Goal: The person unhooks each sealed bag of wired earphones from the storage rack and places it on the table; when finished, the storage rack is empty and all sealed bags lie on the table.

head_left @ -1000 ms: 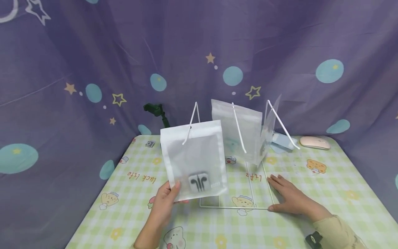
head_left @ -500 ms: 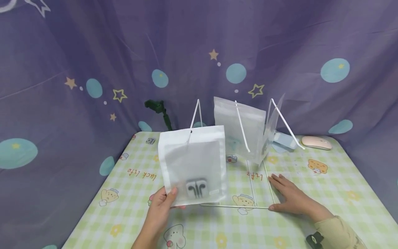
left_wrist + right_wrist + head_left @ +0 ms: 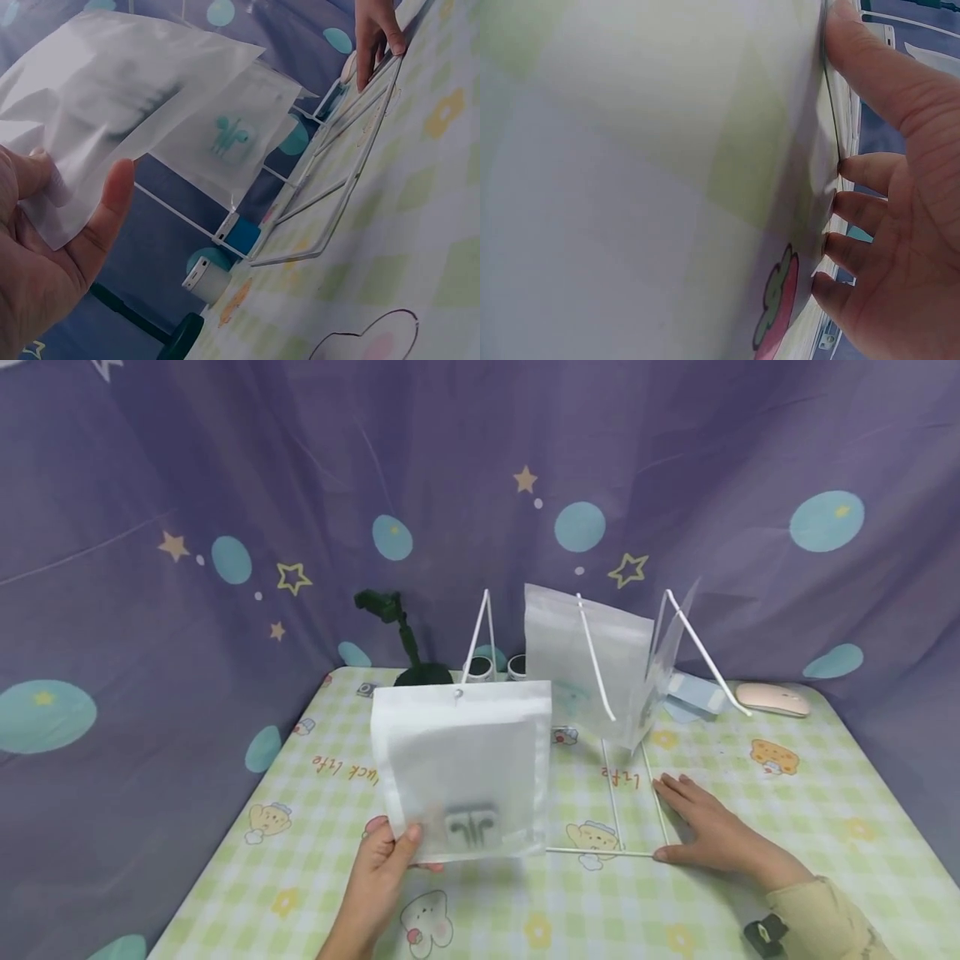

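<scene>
In the head view my left hand (image 3: 384,868) pinches the lower left corner of a frosted zip bag (image 3: 465,760). White earphones in a case show through the bag. Its punched hole lies at the front end of a hook on a white wire rack (image 3: 600,852); I cannot tell whether the tip is still in it. Two more bags, a frosted bag (image 3: 577,668) and a clear-looking bag (image 3: 663,668), hang from the rack's other hooks. With fingers spread, my right hand (image 3: 708,831) rests on the table at the rack's right base corner, thumb and fingertips touching the wire.
A pink mouse (image 3: 772,699) and a light blue folded packet (image 3: 693,695) lie at the back right. A dark green stand (image 3: 411,647) is at the back left. White cylinders (image 3: 206,279) stand behind the rack. A checked cloth (image 3: 315,893) covers the table.
My left hand has drawn the bag toward me and lower along the hook; the prong once visible before the bag is now hidden behind it. My right hand stays at the rack's base.
</scene>
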A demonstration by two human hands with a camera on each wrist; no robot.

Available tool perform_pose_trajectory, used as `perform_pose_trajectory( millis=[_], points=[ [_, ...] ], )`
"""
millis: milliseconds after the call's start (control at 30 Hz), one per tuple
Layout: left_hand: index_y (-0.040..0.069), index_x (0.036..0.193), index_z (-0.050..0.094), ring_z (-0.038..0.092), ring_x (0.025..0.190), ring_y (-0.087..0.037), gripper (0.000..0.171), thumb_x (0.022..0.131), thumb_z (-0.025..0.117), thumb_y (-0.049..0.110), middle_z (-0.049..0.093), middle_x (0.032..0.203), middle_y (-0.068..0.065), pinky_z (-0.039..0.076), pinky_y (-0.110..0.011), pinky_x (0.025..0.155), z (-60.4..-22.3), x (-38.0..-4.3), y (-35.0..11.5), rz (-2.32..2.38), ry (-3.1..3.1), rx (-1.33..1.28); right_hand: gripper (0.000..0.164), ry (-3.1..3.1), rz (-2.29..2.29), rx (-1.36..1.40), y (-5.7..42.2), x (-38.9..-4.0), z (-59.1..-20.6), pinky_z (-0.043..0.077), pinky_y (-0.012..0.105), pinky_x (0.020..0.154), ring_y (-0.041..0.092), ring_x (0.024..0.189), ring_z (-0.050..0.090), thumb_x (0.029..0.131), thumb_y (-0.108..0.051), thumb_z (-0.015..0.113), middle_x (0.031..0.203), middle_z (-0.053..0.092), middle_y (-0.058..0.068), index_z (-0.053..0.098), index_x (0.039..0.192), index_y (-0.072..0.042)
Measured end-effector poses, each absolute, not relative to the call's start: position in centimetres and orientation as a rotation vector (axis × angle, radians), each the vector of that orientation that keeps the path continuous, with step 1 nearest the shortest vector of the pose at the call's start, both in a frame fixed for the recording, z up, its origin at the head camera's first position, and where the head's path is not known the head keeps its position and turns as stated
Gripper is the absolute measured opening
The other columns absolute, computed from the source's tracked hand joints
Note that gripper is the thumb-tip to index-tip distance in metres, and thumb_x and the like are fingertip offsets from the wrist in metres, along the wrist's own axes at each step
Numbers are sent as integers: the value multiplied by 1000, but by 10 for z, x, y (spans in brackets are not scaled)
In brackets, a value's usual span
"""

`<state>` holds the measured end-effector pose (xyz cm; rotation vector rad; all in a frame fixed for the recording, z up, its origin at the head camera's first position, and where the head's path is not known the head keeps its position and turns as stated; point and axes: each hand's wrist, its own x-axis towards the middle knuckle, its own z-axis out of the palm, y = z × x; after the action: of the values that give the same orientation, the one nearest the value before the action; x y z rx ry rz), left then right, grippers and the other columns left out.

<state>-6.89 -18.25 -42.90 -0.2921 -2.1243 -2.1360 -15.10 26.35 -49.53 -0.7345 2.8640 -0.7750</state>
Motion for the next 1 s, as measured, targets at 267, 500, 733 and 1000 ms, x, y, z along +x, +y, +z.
perform_pose_trajectory(
  millis=[267,500,733,1000],
  points=[
    [1,116,65,67,91,-14,30,102,38,-4,64,115,-1,58,-39,63,-426,-67,-192,-2126,-2009,-514,103,2859,-784,-718,264,-151,-495,23,68,104,56,136,22,72,-54,80,150,32,29,39,146,5],
    [3,122,63,69,98,-18,38,104,30,-4,69,116,-4,58,-35,67,-422,-69,-216,-2227,-1771,-595,103,2860,-784,-734,264,-152,-497,24,68,102,56,136,22,72,-55,79,150,32,29,39,146,4],
    [0,122,61,70,94,-20,32,105,34,2,69,114,-8,58,-33,67,-419,-69,-247,-2319,-1573,-412,103,2858,-783,-741,263,-152,-493,24,67,103,56,136,22,71,-53,81,150,32,29,40,145,5],
    [11,116,65,70,85,-15,26,105,43,15,71,104,-1,58,-29,63,-431,-76,-281,-2311,-1758,-46,103,2854,-778,-740,263,-152,-492,24,67,103,56,136,22,71,-53,80,150,31,30,39,145,5]
  ],
)
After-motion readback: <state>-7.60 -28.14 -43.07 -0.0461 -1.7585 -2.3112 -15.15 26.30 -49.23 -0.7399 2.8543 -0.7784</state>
